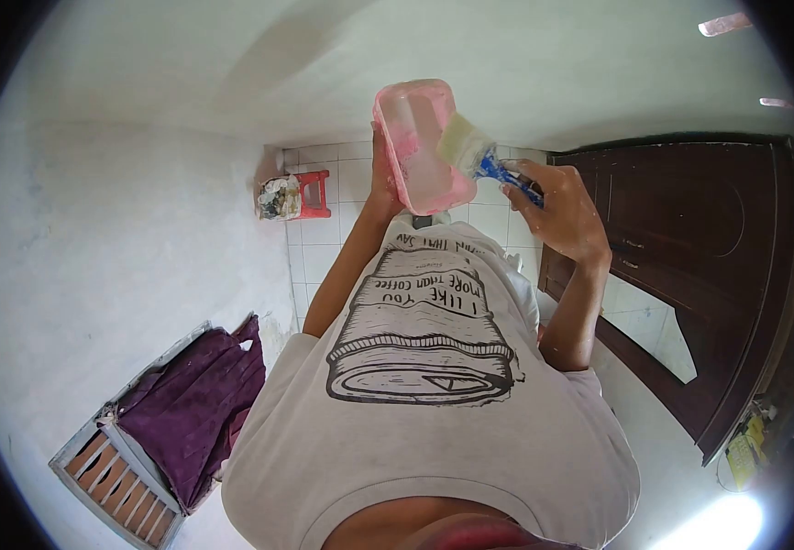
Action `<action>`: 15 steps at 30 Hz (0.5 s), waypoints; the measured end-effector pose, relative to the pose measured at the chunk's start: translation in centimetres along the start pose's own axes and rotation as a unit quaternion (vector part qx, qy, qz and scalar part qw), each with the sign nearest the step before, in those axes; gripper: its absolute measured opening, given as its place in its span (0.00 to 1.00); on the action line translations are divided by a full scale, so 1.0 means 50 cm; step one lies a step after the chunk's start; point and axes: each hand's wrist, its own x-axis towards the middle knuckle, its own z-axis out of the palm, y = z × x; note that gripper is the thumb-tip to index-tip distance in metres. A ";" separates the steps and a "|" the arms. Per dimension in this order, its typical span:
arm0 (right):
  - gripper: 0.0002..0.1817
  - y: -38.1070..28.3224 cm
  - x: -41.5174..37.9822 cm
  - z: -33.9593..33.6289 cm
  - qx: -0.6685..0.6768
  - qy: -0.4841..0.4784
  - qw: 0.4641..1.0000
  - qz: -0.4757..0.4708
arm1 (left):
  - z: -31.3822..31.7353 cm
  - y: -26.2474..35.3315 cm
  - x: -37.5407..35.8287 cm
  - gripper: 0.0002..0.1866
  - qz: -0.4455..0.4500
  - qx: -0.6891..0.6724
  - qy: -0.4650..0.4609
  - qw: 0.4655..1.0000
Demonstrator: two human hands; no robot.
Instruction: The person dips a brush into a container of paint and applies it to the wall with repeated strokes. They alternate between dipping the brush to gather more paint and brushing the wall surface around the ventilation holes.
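The left hand point(382, 174), fingers mostly hidden, grips the left side of a pink, rectangular plastic tray point(395, 165) above the white-tiled floor point(347, 179), while the right hand point(557, 206) pinches the blue handle of a broad, pale-bristled paintbrush point(487, 165) overlapping the tray's right rim, contact unclear.

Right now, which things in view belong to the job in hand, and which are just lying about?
In use:
- blue-handled brush, in the right hand
- pink container, held by the left hand

Just around:
- red stool
- purple cloth
- dark brown door
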 end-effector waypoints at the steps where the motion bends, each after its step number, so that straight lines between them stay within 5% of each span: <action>1: 0.13 -0.003 0.003 -0.001 -0.019 -0.040 0.999 0.023 | 0.006 -0.001 -0.001 0.43 -0.001 0.000 0.000 1.000; 8: 0.11 0.025 0.026 0.045 -0.161 -0.083 0.983 0.003 | 0.049 -0.017 0.009 0.44 0.020 0.048 -0.014 0.999; 12: 0.09 0.025 0.034 0.088 -0.157 -0.097 0.983 -0.024 | 0.054 -0.033 0.001 0.46 0.007 0.058 0.050 0.997; 15: 0.08 0.004 0.047 0.086 -0.135 -0.089 0.984 -0.068 | 0.034 -0.036 0.001 0.47 -0.017 0.091 0.015 0.996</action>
